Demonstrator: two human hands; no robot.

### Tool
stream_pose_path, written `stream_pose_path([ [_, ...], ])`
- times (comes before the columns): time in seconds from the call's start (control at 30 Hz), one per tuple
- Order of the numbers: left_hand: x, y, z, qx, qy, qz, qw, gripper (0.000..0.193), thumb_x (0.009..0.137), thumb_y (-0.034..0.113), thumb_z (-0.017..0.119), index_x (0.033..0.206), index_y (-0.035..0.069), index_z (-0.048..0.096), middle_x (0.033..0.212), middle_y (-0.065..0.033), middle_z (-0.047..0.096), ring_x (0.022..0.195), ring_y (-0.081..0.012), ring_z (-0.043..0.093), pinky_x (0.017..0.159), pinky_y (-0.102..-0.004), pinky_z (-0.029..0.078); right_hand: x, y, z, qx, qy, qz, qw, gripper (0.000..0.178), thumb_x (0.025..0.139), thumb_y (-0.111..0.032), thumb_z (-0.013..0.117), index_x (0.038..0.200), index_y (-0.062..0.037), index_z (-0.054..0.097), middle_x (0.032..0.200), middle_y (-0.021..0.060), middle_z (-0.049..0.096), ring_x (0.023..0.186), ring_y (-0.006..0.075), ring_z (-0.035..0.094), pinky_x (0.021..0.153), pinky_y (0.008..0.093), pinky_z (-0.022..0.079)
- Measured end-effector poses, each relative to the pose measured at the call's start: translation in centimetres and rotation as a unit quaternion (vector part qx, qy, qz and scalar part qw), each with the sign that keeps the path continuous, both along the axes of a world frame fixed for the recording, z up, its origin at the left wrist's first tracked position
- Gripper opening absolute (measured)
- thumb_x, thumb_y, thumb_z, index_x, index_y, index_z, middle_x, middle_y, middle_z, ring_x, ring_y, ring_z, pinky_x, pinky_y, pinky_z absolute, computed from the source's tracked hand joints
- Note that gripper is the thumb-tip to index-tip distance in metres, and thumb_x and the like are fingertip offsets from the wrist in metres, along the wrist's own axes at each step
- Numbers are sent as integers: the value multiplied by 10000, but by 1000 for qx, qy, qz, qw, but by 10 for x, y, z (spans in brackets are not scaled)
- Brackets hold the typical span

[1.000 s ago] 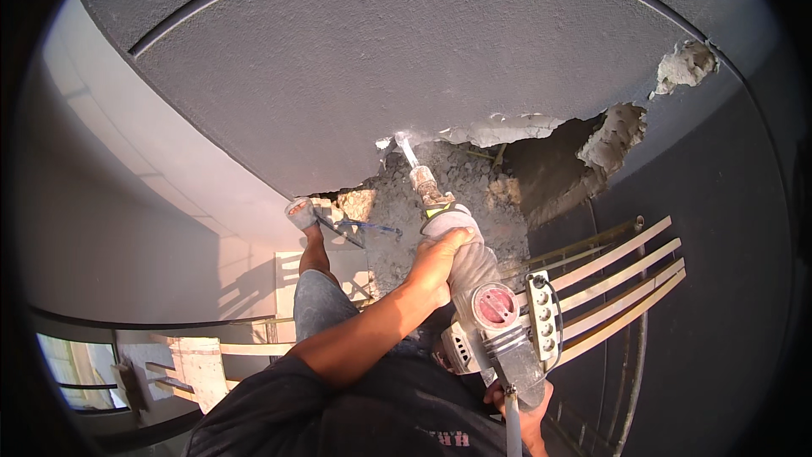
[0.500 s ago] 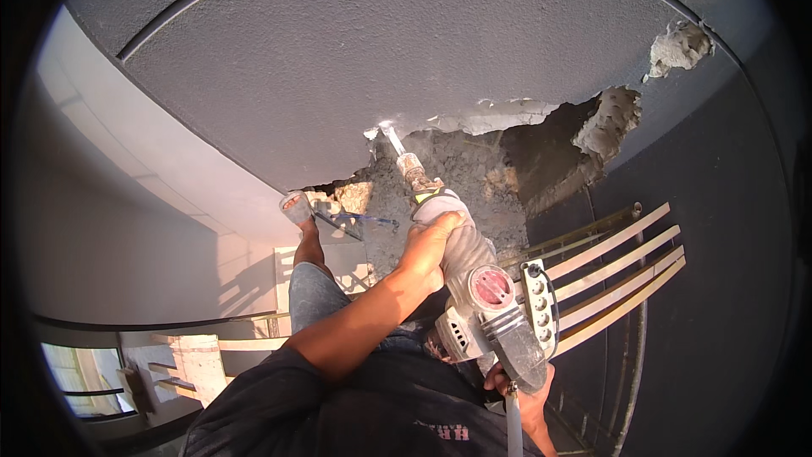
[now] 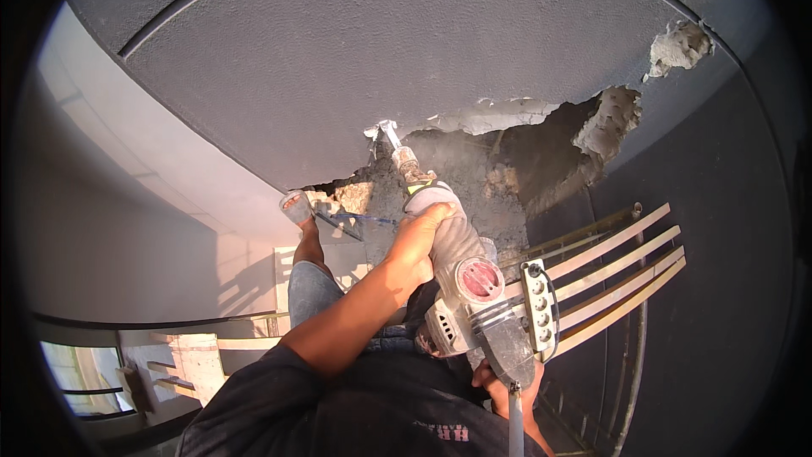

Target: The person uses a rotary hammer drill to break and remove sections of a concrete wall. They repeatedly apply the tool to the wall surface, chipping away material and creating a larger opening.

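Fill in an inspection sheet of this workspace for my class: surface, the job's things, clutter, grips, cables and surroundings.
Surface: grey wall, its lower edge jagged and broken, with pale material exposed.
Job's things: dusty power hammer, its chisel set at the broken edge.
Clutter: grey rubble beyond the edge; a blue item near the person's foot, too small to identify.
Grips: left hand closed round the hammer's front; right hand closed on its rear, partly hidden.
Cables: pale cord or hose at the hammer's rear, unclear which; dark cable looped beside a white socket strip.
Surroundings: wooden slats at right; pale wall at left.
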State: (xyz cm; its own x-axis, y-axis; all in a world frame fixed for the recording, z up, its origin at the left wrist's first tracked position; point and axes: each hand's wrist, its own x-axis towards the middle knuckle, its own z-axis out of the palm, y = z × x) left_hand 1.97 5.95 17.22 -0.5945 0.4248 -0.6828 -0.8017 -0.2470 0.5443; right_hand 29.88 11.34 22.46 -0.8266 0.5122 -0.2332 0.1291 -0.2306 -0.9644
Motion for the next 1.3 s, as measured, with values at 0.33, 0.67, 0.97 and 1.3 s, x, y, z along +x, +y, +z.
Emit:
stream_pose_path([
  [0.33,-27,-4,-12,4,-25,-9,1000,410,865,254,788,1203,83,632,1070,-106,698,945,-280,707,787,-508,619,-21,-7,-6,-8,-5,-6,1000,80,825,18,656,893,61,662,744,97,686,663,170,665,630,308,537],
  [0.67,-64,-5,-10,-15,-32,-17,999,378,861,252,781,1174,80,660,1051,-95,724,892,-262,726,789,-485,614,-57,-7,-4,18,9,3,1000,47,801,37,621,837,39,651,708,77,671,627,151,645,600,294,517],
  [0.97,-77,0,-12,-16,23,-20,999,417,866,301,770,1189,74,639,1061,-132,707,910,-307,718,842,-531,607,-80,-3,-24,92,10,-10,996,90,806,9,656,888,47,659,718,80,683,617,146,652,593,290,523],
  [1.3,-67,-4,-41,148,1,13,989,356,892,326,749,1109,67,639,960,-132,714,826,-320,721,789,-523,629,-61,8,5,194,-6,20,981,275,779,-70,735,1017,66,715,864,176,763,807,241,753,750,358,568],
])
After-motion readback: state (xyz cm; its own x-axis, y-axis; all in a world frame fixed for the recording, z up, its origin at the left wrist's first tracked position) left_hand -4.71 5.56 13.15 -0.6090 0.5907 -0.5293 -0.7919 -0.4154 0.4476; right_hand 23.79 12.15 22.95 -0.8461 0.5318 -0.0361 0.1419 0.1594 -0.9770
